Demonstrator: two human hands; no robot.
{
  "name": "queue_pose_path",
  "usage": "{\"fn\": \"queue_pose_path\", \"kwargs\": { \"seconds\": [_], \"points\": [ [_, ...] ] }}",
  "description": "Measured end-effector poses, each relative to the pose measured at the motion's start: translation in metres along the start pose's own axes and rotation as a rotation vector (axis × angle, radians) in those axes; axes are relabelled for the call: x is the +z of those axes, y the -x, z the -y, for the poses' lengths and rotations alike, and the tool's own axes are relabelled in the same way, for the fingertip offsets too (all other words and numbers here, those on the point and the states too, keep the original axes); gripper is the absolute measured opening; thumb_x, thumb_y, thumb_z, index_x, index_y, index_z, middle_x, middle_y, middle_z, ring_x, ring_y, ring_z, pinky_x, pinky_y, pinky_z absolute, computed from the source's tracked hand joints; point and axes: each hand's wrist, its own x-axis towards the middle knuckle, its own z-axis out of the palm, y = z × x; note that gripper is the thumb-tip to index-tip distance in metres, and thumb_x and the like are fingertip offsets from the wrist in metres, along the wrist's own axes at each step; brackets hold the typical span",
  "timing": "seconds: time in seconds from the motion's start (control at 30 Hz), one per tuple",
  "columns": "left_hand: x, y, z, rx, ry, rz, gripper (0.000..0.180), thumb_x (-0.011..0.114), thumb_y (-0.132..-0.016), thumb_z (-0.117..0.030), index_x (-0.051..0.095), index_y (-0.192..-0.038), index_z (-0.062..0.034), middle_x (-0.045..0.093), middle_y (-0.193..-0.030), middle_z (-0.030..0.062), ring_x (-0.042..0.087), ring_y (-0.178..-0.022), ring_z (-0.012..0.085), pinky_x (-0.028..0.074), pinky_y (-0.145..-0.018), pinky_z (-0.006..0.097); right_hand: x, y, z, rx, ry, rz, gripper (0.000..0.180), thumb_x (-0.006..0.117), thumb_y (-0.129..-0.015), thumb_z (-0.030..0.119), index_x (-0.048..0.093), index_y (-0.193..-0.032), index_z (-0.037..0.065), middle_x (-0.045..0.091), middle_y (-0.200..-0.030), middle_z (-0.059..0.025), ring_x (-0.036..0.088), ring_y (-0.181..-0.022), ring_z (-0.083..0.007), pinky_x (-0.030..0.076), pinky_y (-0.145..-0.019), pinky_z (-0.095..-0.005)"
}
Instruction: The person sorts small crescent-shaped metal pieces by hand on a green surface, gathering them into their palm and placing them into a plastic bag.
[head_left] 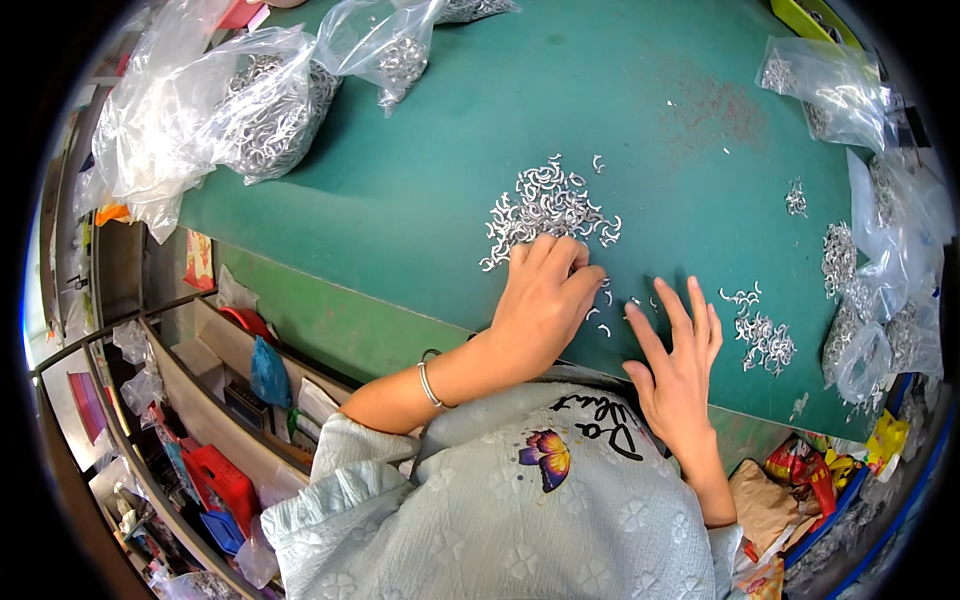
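Note:
A heap of small curved silver metal pieces (550, 203) lies on the green table mat. My left hand (540, 295) is at the heap's near edge, its fingers bent and pressed together. Whatever the fingertips hold, if anything, is hidden under the hand. To its right, my right hand (682, 370) has its fingers spread, with the fingertips at the mat. One or two loose pieces (636, 301) lie by its index fingertip. Between the hands are several stray pieces (604, 328). A smaller group of the same pieces (765, 342) lies right of my right hand.
Clear plastic bags of metal pieces (270, 115) stand at the far left. More filled bags (905, 330) line the right edge, beside small piles (838, 258). A yellow-green bin (815, 20) is at the far right. Cluttered shelves (215, 360) sit below the table at left.

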Motion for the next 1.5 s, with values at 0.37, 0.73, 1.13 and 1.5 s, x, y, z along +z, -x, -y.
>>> {"fn": "queue_pose_path", "kwargs": {
  "seconds": [0.37,0.73,1.13,1.5],
  "points": [
    [-0.015,0.02,-0.007,0.082,0.068,0.156,0.026,0.071,-0.075,0.0,0.066,-0.101,-0.0028,0.056,-0.098,0.0079,0.052,-0.085,0.0241,0.035,-0.072,0.036,-0.001,0.007,-0.01,0.008,-0.032,-0.033,0.06,0.073,-0.074,0.028,0.06,-0.13,0.013,0.038,-0.15,-0.0128,0.024,-0.143,-0.0419,0.016,-0.111,-0.0607],
    [-0.013,0.033,-0.012,0.085,0.144,0.238,0.036,0.063,-0.074,0.003,0.062,-0.11,0.0023,0.056,-0.107,0.0121,0.053,-0.096,0.0265,0.038,-0.08,0.038,-0.001,-0.005,-0.006,0.002,-0.023,0.004,0.062,0.072,-0.076,0.03,0.056,-0.135,0.015,0.034,-0.152,-0.0143,0.021,-0.143,-0.0427,0.018,-0.11,-0.0619],
    [-0.02,0.025,0.001,-0.108,-0.061,0.001,0.032,0.076,-0.076,-0.008,0.065,-0.107,-0.007,0.055,-0.098,0.007,0.051,-0.089,0.0248,0.033,-0.077,0.037,0.0,-0.019,-0.006,0.08,0.123,0.037,0.07,0.077,-0.073,0.031,0.053,-0.138,0.018,0.032,-0.155,-0.0072,0.02,-0.145,-0.0402,0.017,-0.111,-0.0633],
    [-0.018,0.017,-0.002,-0.062,-0.094,-0.008,0.03,0.074,-0.076,-0.004,0.066,-0.105,-0.0063,0.056,-0.102,0.006,0.052,-0.089,0.0221,0.033,-0.079,0.036,-0.003,-0.01,-0.009,0.081,0.127,0.139,0.079,0.078,-0.07,0.035,0.048,-0.142,0.02,0.027,-0.158,-0.0082,0.017,-0.145,-0.0422,0.015,-0.111,-0.0666]
  ]
}}
